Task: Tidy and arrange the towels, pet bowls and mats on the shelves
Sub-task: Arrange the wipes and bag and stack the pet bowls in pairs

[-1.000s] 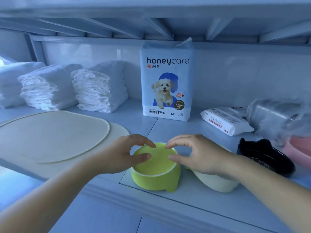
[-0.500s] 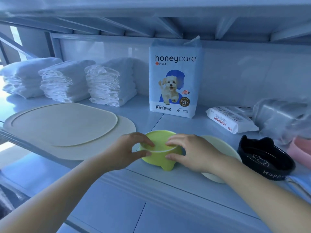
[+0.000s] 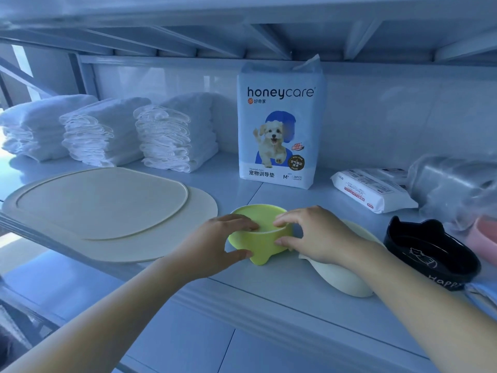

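A lime-green pet bowl (image 3: 259, 244) sits near the front of the shelf, between both hands. My left hand (image 3: 215, 244) grips its left rim, fingers over the edge and thumb against the outer wall. My right hand (image 3: 313, 234) grips the right rim the same way. Just right of it lies a cream bowl (image 3: 347, 278), partly hidden by my right wrist, then a black cat-eared bowl (image 3: 430, 251) and a pink bowl (image 3: 482, 238) at the edge. Two stacked cream mats (image 3: 107, 211) lie at the left. Three stacks of white towels (image 3: 172, 138) line the back.
A tall honeycare pad pack (image 3: 279, 130) stands at the back centre. A wipes pack (image 3: 372, 191) and a clear plastic bag (image 3: 451, 184) lie to the right. The upper shelf's underside (image 3: 242, 30) hangs low overhead. The shelf's front edge (image 3: 269, 308) runs below my wrists.
The green bowl, held in both hands, has moved back from the front edge, deeper onto the shelf. The view has shifted left, showing more of the towels and mats.
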A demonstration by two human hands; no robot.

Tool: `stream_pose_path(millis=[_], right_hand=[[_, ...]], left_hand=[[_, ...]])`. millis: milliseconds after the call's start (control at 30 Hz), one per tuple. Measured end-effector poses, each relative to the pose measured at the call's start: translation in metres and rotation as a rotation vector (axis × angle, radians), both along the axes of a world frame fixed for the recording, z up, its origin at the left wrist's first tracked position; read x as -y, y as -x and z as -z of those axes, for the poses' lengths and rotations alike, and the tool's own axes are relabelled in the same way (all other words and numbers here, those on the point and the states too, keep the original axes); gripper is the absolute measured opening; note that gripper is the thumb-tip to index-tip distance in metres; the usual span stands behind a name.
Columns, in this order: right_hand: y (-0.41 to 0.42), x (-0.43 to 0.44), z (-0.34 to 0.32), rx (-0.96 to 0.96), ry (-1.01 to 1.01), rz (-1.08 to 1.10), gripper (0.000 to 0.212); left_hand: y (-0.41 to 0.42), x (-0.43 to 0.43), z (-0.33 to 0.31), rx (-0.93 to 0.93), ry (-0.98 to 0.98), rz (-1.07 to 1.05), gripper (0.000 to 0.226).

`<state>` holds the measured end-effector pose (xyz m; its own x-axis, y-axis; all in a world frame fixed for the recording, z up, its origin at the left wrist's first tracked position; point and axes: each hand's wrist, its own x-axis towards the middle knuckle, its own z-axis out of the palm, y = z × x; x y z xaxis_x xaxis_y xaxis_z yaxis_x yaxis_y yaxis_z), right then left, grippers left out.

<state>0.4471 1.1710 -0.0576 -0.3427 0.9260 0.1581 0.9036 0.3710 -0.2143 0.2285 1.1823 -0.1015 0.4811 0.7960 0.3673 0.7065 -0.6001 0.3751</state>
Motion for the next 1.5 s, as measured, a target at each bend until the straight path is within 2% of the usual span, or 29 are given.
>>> stream_pose_path(millis=[233,400,500,600,733,867,1033,1200,1300,1500], right_hand=[[0.000,-0.002,-0.001,-0.001,-0.014,0.048,0.042],[0.007,-0.003,-0.003,0.148,-0.027,0.081,0.055],[0.018,-0.005,0.001,0.277,-0.112,0.091,0.048],[0.029,-0.008,0.004,0.277,-0.171,0.096,0.038],[0.043,-0.013,-0.003,0.185,-0.171,0.106,0.032],[0.061,-0.016,-0.022,-0.030,-0.228,0.140,0.036],[0.074,-0.030,-0.041,-0.202,-0.270,0.214,0.041],[0.078,-0.057,-0.038,-0.406,-0.314,0.281,0.009],[0.083,-0.069,-0.023,-0.445,-0.336,0.293,0.015],[0.090,-0.083,0.009,-0.564,-0.365,0.349,0.026]], left_hand=[[-0.001,-0.018,-0.003,0.006,-0.003,0.022,0.046],[0.005,-0.035,-0.007,-0.016,0.018,0.099,0.046],[0.010,-0.047,-0.008,-0.035,0.041,0.143,0.047],[0.018,-0.058,-0.011,-0.086,0.067,0.209,0.049],[0.036,-0.071,-0.017,-0.143,0.094,0.286,0.059],[0.056,-0.085,-0.024,-0.086,0.054,0.302,0.074],[0.071,-0.105,-0.026,0.204,0.022,0.272,0.053],[0.073,-0.116,-0.036,0.413,0.176,0.259,0.030],[0.068,-0.127,-0.036,0.466,0.229,0.211,0.023],[0.053,-0.151,-0.026,0.503,0.294,0.127,0.026]])
